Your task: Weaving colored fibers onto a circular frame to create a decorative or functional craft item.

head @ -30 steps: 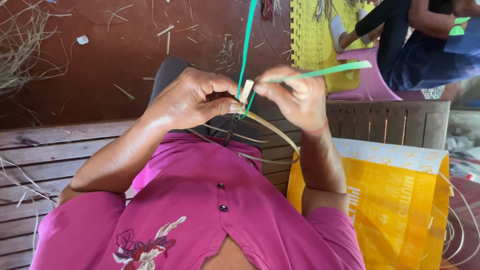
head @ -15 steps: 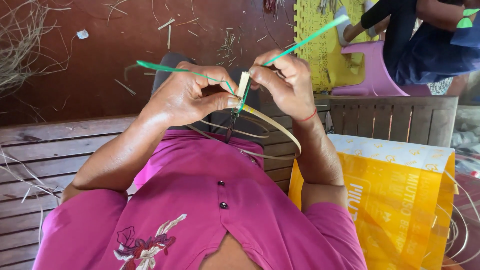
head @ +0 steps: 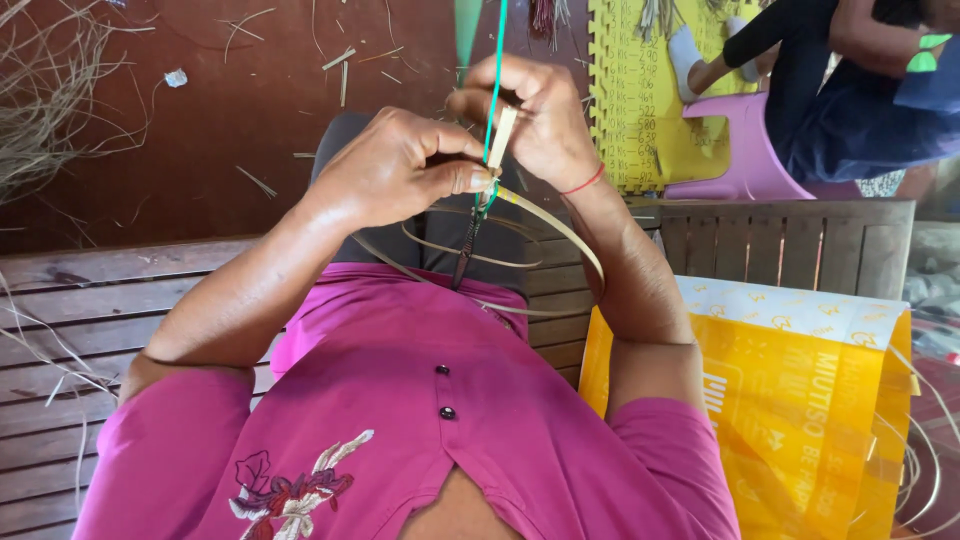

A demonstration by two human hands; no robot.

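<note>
Two hands meet over the lap. The left hand [head: 400,180] pinches one cane hoop [head: 560,235] at its joint; the right hand [head: 535,120], at one o'clock, grips one green strip [head: 493,90] running up to twelve.

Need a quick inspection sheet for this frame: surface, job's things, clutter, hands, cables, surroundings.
Surface: slatted wooden bench, with dark red floor beyond.
Job's things: green strip running up from a pale cane stub; thin cane hoop curving below.
Clutter: loose fibres and offcuts on the floor.
Hands: left hand pinches the joint; right hand grips strip and stub above it.
Cables: nothing seen.
Surroundings: yellow bag at right, yellow foam mat, another person on a pink stool.
</note>
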